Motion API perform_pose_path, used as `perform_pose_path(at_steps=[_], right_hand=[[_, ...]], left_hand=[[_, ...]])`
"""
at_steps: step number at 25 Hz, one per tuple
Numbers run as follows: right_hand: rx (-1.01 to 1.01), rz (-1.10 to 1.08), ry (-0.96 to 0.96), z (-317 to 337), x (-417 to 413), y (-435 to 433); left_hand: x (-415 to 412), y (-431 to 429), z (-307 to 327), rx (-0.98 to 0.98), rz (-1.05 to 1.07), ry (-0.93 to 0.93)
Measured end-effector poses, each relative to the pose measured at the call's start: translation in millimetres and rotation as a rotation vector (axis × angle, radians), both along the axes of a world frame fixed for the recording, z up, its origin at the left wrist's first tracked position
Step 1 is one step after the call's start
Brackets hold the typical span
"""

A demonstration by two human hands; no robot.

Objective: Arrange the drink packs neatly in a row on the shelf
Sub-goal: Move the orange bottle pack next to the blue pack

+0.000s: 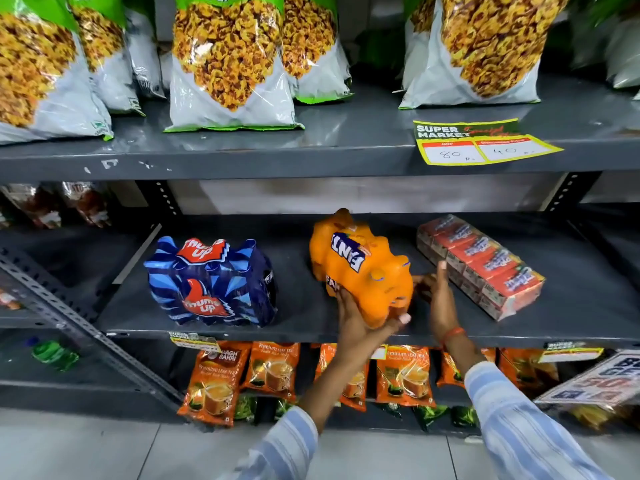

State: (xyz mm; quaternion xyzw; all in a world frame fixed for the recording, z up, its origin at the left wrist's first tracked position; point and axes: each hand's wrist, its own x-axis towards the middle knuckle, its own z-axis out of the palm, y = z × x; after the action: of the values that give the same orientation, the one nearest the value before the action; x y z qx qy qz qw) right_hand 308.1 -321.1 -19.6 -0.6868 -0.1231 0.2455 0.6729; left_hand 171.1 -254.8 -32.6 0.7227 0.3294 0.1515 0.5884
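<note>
An orange Fanta pack (360, 268) lies tilted in the middle of the grey middle shelf (301, 306). My left hand (360, 327) grips its near lower end from underneath, thumb on the front. My right hand (438, 301) is just to the pack's right with fingers spread, apart from it or barely touching. A blue Thums Up pack (211, 282) stands upright to the left. A red carton pack (481, 265) lies at an angle on the right of the shelf.
Large snack bags (228, 60) fill the shelf above, with a yellow price tag (485, 142) on its edge. Orange tea pouches (214, 382) hang below. A slanted metal brace (86, 327) crosses at the left. Bare shelf surface lies between the packs.
</note>
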Motion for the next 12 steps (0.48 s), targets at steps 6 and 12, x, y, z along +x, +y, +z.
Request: perform_pose_path(at_steps=[6,12], right_hand=[[0.099,0.034,0.011,-33.8,-48.4,8.0],[0.102,0.179,0.069,-33.9,-69.0,19.0]], left_hand=[[-26.5,50.1,4.5,-0.105,0.183,-0.117],[-9.7,31.6,4.3,0.095,0.406,-0.058]])
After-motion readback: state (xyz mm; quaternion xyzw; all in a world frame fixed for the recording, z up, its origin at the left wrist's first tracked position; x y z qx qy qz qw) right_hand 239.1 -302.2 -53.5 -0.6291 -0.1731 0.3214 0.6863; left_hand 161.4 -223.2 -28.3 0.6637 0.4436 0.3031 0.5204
